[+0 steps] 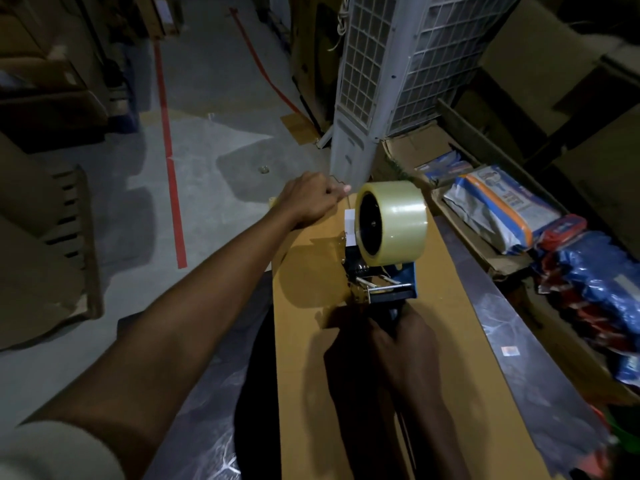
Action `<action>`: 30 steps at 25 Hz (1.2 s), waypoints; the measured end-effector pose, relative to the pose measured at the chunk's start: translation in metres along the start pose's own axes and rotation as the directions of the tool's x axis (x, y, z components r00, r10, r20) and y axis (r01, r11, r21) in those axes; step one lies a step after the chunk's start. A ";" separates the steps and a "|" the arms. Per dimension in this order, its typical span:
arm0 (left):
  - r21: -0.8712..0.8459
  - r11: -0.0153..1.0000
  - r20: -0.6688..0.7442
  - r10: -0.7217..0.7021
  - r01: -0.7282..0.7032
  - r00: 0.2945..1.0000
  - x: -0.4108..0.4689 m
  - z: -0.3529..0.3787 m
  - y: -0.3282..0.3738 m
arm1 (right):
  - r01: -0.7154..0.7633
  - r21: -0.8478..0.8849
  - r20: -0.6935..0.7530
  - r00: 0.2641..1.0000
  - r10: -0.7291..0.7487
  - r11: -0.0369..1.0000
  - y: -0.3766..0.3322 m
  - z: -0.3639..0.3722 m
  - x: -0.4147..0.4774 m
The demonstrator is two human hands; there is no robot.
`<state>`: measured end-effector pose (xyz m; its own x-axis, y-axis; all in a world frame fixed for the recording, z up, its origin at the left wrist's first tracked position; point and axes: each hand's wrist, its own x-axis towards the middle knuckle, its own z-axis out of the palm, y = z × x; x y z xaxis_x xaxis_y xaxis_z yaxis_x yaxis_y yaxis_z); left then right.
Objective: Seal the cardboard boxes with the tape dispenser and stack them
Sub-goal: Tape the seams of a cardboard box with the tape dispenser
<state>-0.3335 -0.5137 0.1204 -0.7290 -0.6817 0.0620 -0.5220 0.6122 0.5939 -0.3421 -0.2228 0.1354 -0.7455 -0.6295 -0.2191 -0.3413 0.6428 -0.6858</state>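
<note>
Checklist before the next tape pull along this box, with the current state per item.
1. Right hand grips the tape dispenser by its handle: ok.
2. Tape roll seated on the dispenser: ok.
3. Left hand on the far end of the cardboard box: ok.
4. Box top lies flat: ok.
5. Tape end stuck to the box: cannot tell, the clear tape does not show.
6. Dispenser lined up with the seam: cannot tell, the arm and its shadow cover it.

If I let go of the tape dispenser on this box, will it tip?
Probably top-heavy: the big tape roll sits high on the tape dispenser, so it may topple sideways. Its metal frame looks rigid.
</note>
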 end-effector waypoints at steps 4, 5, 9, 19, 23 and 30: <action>-0.064 0.995 0.066 -0.077 0.081 0.995 0.003 -0.007 0.000 | 0.016 -0.016 0.001 1.000 -0.016 1.000 -0.007 -0.004 -0.005; -0.073 0.993 0.072 -0.086 0.091 0.994 0.003 -0.006 0.000 | 0.009 -0.021 -0.001 1.000 -0.009 1.000 -0.008 -0.007 -0.008; -0.069 0.992 0.068 -0.097 0.101 0.993 0.005 -0.002 -0.007 | 0.002 -0.063 0.007 1.000 -0.001 0.998 0.007 -0.017 -0.039; 0.252 0.968 -0.050 -0.003 0.015 0.999 -0.021 0.009 0.014 | -0.022 -0.101 0.010 1.000 0.023 0.995 0.054 -0.033 -0.101; 0.347 0.877 0.194 0.280 -0.332 0.940 -0.063 0.024 0.016 | -0.023 -0.061 -0.008 1.000 0.023 0.998 0.058 -0.030 -0.097; 0.276 0.751 0.452 0.449 -0.599 0.771 -0.158 0.023 0.015 | -0.043 0.017 -0.029 0.999 0.043 0.999 0.057 -0.029 -0.096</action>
<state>-0.2366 -0.3878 0.1016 -0.9964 -0.0698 -0.0477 -0.0776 0.9792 0.1875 -0.3065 -0.1133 0.1370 -0.7760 -0.5880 -0.2281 -0.2992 0.6616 -0.6876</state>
